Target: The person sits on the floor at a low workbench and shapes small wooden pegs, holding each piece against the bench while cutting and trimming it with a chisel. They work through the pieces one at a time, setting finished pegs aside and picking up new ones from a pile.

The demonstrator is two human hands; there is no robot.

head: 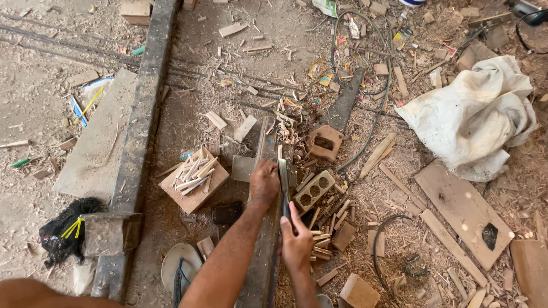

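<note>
Two hands at work, ours, over a floor (240, 74) thick with shavings and offcuts. Largest nearby: a crumpled white sack (474, 114) well off to the right, with a flat board (463, 211) below it. Long grey plank (264, 228) runs away from us between the forearms. Our left hand (264, 183) presses down flat on that plank, fingers closed over its top. Our right hand (295, 242) is wrapped around the handle of a blade tool (283, 182), whose metal edge stands just beside the left hand. Left of the plank sits a wooden block (194, 179) carrying pale sticks. Right of it lies a small frame with three round holes (314, 191).
</note>
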